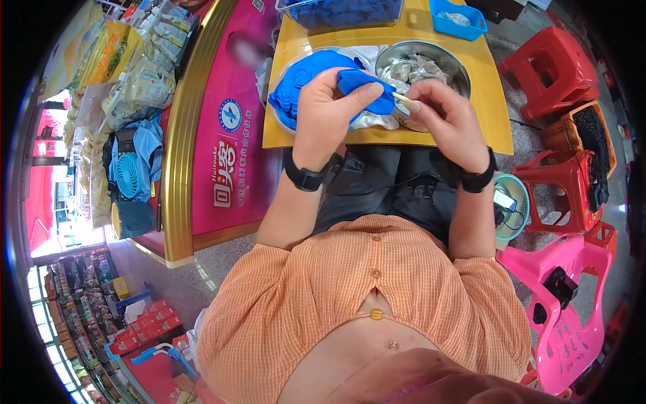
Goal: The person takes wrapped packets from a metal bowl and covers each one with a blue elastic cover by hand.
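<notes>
My left hand is closed on a blue cloth piece, pinching it between thumb and fingers above the table. In my right hand a thin pale stick is pinched between thumb and fingertips, its far end right at the edge of the blue piece. Behind my left hand a round tub holds a heap of blue cloth pieces. A steel bowl stands behind my right hand, with crumpled greyish, translucent material in it.
The yellow table also carries a clear bin of blue pieces and a small blue basket. A pink-sided counter stands at left. Red stools, a pink chair and a light-blue basket are at right.
</notes>
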The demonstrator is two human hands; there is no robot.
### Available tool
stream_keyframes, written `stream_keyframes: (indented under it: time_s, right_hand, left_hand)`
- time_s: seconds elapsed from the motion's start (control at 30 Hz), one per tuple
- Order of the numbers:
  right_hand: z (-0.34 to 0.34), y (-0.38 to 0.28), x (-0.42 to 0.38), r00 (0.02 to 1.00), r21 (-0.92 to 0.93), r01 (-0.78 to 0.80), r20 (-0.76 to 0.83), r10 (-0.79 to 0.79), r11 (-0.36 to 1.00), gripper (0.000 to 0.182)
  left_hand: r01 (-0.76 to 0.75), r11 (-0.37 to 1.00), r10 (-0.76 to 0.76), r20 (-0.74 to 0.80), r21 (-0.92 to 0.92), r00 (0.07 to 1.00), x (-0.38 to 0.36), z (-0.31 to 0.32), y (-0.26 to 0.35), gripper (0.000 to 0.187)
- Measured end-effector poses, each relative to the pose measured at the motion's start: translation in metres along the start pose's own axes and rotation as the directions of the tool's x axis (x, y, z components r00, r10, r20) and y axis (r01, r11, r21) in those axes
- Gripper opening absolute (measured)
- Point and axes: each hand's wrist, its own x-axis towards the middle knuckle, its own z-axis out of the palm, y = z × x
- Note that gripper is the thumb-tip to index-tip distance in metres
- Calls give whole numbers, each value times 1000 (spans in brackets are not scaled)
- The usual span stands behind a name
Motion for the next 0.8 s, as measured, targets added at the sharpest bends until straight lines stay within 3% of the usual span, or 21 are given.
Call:
stream_keyframes:
  time_s: [0.03,0.2,0.37,0.47,0.5,0.53,0.6,0.67,0.8]
  right_hand:
    - [5,2,1,999,64,-24,-20,26,998,10]
    - [-2,15,3,999,34,-49,11,48,998,10]
    - [5,20,3,997,-66,-21,78,26,998,8]
    - [33,17,3,999,-24,-8,-34,8,1000,7]
    - [43,19,3,997,93,-13,-79,20,996,7]
    - [47,20,3,992,209,-13,-118,38,978,7]
    - [44,20,5,995,230,-20,-93,42,973,8]
    - [32,19,7,990,267,-130,-17,139,955,8]
    - [33,13,6,978,338,-205,30,207,919,9]
  left_hand:
    - [18,999,-19,-26,-33,999,0,0,-1,15]
    - [34,984,-66,-179,-173,982,-1,-4,-4,12]
    - [150,988,-150,5,26,989,-5,-3,-13,11]
    - [106,992,-106,5,-67,994,3,-11,-17,11]
    - [104,992,-104,4,-68,995,4,-10,-16,11]
    - [80,991,-85,-39,-107,996,5,-9,-13,11]
    - [51,988,-65,-93,-144,994,4,-9,-12,11]
    - [-16,994,-12,-243,-111,970,2,-11,-11,11]
    - [-44,997,23,-298,-64,954,2,-7,-19,14]
